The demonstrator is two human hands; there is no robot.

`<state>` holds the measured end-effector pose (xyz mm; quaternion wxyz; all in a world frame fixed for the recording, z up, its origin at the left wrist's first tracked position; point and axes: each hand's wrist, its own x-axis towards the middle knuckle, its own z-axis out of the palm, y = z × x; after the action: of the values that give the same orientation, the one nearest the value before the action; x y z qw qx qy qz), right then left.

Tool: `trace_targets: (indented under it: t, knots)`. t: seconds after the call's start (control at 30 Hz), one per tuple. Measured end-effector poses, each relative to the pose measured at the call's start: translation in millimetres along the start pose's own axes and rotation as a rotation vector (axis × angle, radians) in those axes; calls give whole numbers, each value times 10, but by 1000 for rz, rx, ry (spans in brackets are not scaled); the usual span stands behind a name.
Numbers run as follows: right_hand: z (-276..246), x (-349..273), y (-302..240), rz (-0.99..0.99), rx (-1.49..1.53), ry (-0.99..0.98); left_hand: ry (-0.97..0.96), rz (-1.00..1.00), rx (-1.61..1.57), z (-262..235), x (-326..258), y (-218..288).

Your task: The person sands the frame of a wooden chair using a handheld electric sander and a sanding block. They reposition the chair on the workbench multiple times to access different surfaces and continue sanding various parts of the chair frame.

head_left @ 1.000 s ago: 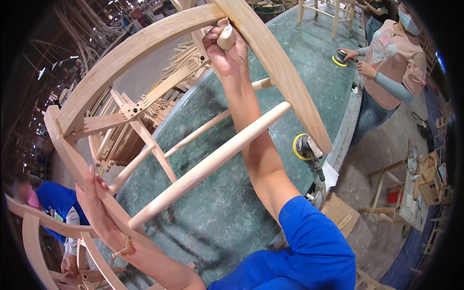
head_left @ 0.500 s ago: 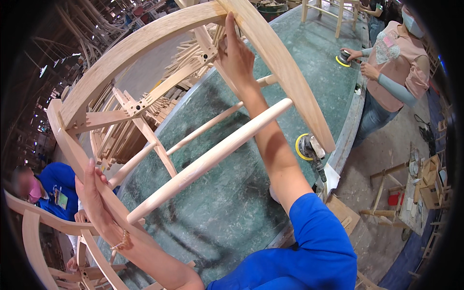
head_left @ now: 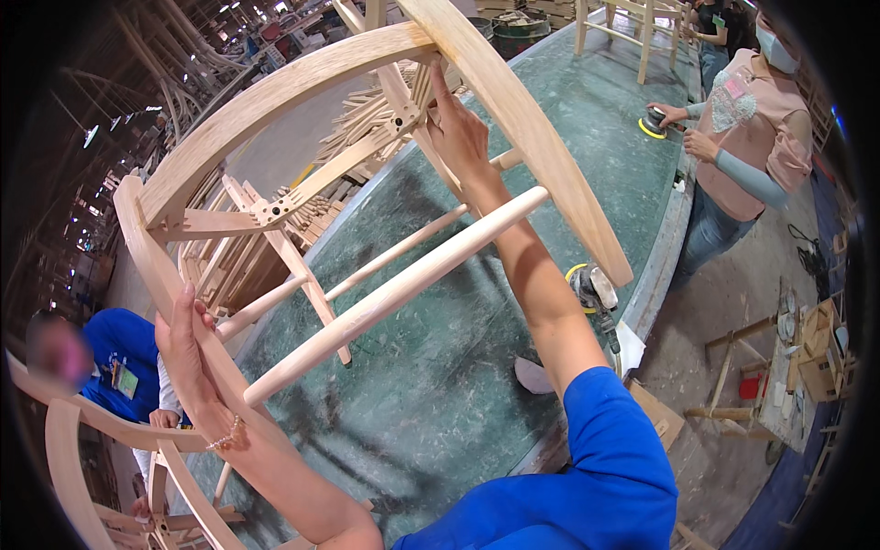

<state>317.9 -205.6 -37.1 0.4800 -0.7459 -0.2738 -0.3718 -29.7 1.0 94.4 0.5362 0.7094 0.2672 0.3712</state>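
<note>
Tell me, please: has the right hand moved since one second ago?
Yes: the right hand has moved down in the picture, nearer to the sander lying on the green table.

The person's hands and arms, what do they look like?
The bare, gloveless left hand has a thin, pale beaded bracelet at its wrist. The gloveless right hand shows no bracelet; that arm wears a short, bright blue cloth sleeve.

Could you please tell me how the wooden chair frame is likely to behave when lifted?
The chair frame would probably stay stiff, since braces join its solid wooden members. It is likely fairly light for its size, given its wide open gaps. Its matte wood may not be very slippery.
</note>
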Motion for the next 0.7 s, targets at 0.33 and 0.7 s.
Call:
trace_targets:
  t: [0.33,0.7]
  knots:
    - [-74,17,-66,-45,-174,-6,15,-1,4,-69,-23,-59]
    - [-404,-355,-363,462,145,-269,6,13,5,-21,-24,-32]
